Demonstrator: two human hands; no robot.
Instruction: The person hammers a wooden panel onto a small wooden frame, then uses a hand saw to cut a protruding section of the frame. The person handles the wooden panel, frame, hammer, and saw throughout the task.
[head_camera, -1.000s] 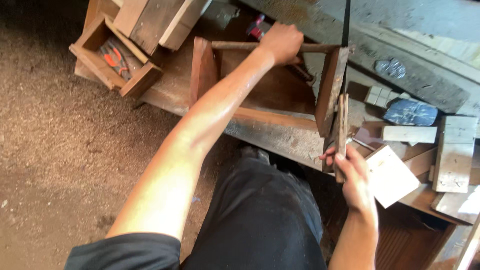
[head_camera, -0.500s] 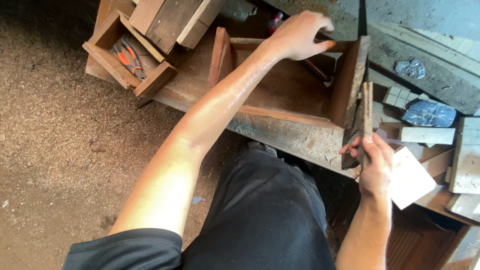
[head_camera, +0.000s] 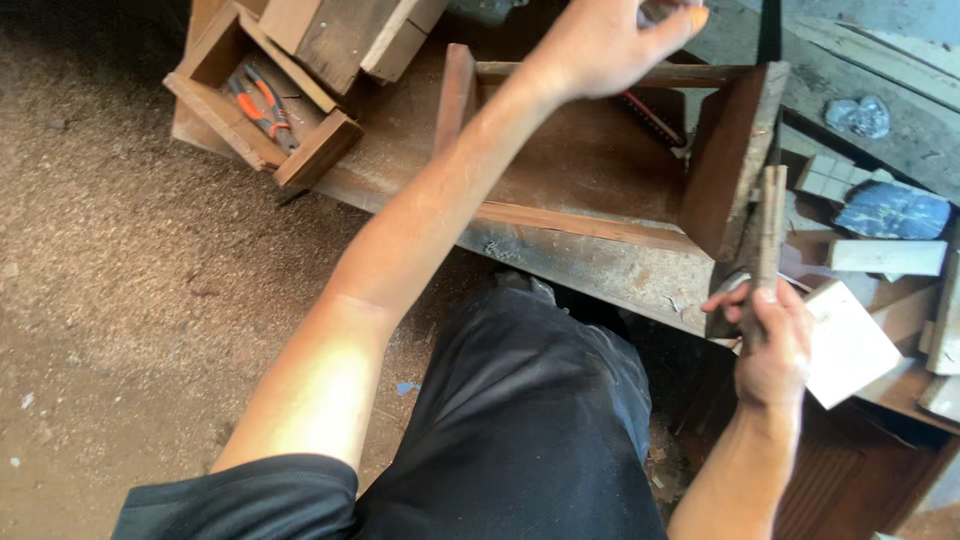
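Sawdust-covered floor (head_camera: 120, 300) fills the left half, the person's dark trousers (head_camera: 530, 430) at bottom centre. Across the top lies a long wooden workbench plank (head_camera: 560, 255), and on it an open wooden frame (head_camera: 600, 150) – three upright boards around a flat base. Its right end board (head_camera: 730, 160) stands upright. Left of that, a small wooden box (head_camera: 265, 100) holds orange-handled pliers (head_camera: 262, 108). Offcut blocks (head_camera: 885, 256) and a pale square tile (head_camera: 848, 345) sit on the right, just beside the right hand.

Left hand (head_camera: 610, 45) reaches over the frame's far rail, fingers curled with the thumb pinched toward them – what it grips is cut off at the top edge, cannot tell.

Right hand (head_camera: 772, 345) is closed around a thin wooden stick (head_camera: 768, 235), held upright just beside the right end board, near the plank's front edge.
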